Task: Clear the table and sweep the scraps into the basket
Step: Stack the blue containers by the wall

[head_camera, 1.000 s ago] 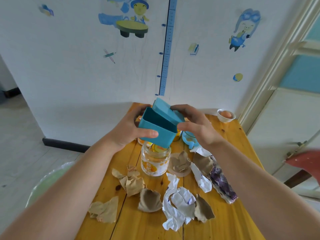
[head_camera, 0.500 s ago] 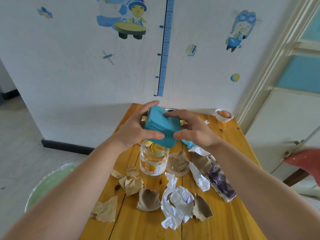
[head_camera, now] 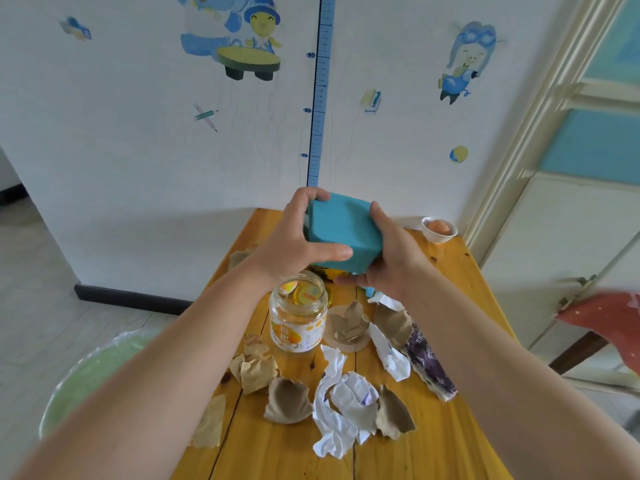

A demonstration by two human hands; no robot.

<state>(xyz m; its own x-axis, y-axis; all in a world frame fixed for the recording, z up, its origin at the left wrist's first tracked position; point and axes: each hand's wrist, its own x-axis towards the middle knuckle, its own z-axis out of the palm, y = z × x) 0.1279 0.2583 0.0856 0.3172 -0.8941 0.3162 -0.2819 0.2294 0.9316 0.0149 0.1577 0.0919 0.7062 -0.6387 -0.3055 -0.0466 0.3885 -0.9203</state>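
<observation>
Left hand (head_camera: 291, 244) and right hand (head_camera: 388, 258) grip a teal box (head_camera: 341, 230) above the glass jar (head_camera: 298, 317) — paper scraps (head_camera: 346, 400) around the jar lie unswept, the basket (head_camera: 86, 375) apparently waiting.

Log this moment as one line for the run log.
left hand and right hand grip teal box above table | jar: upright | paper scraps: scattered on table | basket: on floor, left

Above the glass jar (head_camera: 299, 317), the left hand (head_camera: 294, 237) and right hand (head_camera: 391, 261) grip a teal box (head_camera: 343, 230) by its opposite ends. Brown and white paper scraps (head_camera: 343, 403) litter the tabletop (head_camera: 450, 271) nearer than the jar. A green basket (head_camera: 86, 375) sits on the floor to the jar's left.
</observation>
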